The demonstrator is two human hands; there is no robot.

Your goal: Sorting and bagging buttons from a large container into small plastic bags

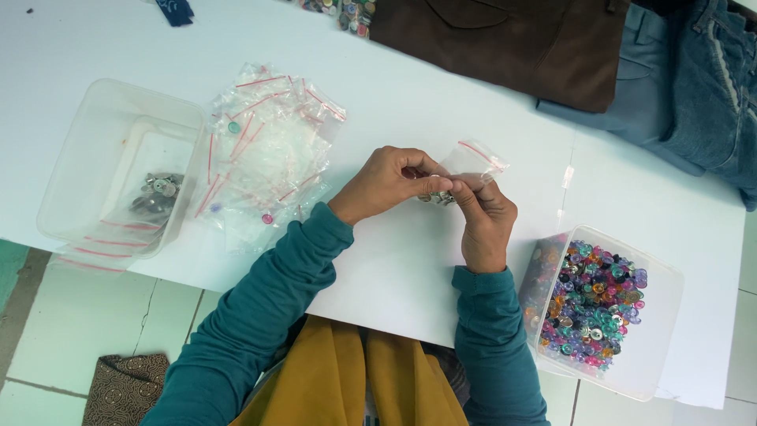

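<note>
Both hands meet over the white table (pixel 441 95); my left hand (pixel 386 185) and right hand (pixel 485 221) each pinch one small zip bag (pixel 473 162) holding silvery buttons, fingertips together, wrists bent inward. Left of that bag lies one heap of empty zip bags (pixel 268 150), too many to count; beyond it one clear tub (pixel 87 126); right of the bag, one tub of coloured buttons (pixel 662 315).
</note>
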